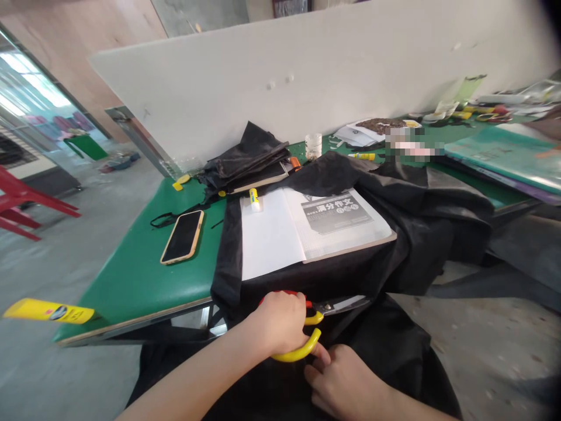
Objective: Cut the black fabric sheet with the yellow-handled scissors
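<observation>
Green surface (pixel 131 263) behind; left hand (pixel 280 321) holds scissors (pixel 326 307); right hand (pixel 350 383) curled by black cloth (pixel 385 339), hold unclear; angle blades (pixel 348 304) away.

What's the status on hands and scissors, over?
Left hand gripping scissors. Right hand close beside it, fingers curled. Open book sits on black cloth, possibly in the way.

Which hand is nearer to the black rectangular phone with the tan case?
Left. The left hand, holding metal scissors with yellow and red handles, is right of the phone, on its near side; the right hand is farther right and lower in view.
</observation>
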`<state>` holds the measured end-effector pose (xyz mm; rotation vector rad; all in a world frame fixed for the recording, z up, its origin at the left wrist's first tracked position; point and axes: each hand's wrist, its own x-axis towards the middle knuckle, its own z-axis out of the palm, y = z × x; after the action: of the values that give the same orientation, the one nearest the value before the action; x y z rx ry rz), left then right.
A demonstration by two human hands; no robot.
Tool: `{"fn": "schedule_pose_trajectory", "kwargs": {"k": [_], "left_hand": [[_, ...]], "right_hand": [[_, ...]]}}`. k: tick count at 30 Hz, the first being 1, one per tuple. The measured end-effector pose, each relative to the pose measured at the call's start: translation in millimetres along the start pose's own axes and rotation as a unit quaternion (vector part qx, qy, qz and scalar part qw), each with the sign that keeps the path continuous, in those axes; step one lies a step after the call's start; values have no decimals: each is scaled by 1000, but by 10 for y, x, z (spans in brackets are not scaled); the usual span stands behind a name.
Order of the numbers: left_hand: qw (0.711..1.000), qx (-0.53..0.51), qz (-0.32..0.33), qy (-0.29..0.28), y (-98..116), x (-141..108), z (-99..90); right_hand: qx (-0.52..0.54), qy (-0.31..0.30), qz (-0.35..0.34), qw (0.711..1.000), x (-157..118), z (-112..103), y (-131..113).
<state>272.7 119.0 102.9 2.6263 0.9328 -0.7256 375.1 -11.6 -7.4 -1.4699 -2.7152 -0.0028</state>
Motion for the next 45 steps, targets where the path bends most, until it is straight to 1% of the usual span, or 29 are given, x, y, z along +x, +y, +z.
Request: {"fn": "schedule_pose_trajectory", "kwargs": {"k": [4, 9, 12, 15, 19, 22, 27, 30, 33, 35, 37, 39, 42, 45], "left_hand": [[1000, 12, -10, -2, 8, -49, 5], [1000, 18, -2, 10, -8, 1, 24], [1000, 3, 3, 10, 14, 15, 0], [1000, -3, 17, 0, 54, 24, -33], [1000, 10, 10, 3, 97, 68, -59], [1000, 13, 3, 9, 132, 109, -66], [1000, 3, -4, 10, 213, 161, -67], [1000, 3, -5, 16, 226, 197, -62], [1000, -2, 14, 22, 194, 249, -31], [999, -21, 20, 24, 161, 296, 11], [998, -45, 16, 39, 127, 347, 66], [996, -62, 10, 57, 102, 393, 122], [995, -79, 6, 66, 81, 440, 183], [992, -112, -3, 65, 77, 464, 217]], "right_hand": [[-6, 16, 5, 1000, 9, 50, -12], [9, 24, -8, 1000, 46, 42, -5], [35, 33, -20, 999, 78, 55, -15], [37, 28, -17, 999, 116, 85, -45], [21, 9, -34, 999, 175, 88, -80], [27, -9, -32, 999, 221, 26, -92], [19, -98, -22, 995, 302, -188, -127], [1, -115, -6, 993, 332, -236, -155], [-1, -89, -4, 996, 340, -128, -165], [0, -42, -1, 999, 343, -1, -155], [-2, 9, -3, 1000, 351, 127, -135], [-8, 39, -10, 999, 365, 226, -112], [-20, 53, -19, 998, 388, 309, -87], [-20, 49, -11, 999, 399, 344, -75]]}}
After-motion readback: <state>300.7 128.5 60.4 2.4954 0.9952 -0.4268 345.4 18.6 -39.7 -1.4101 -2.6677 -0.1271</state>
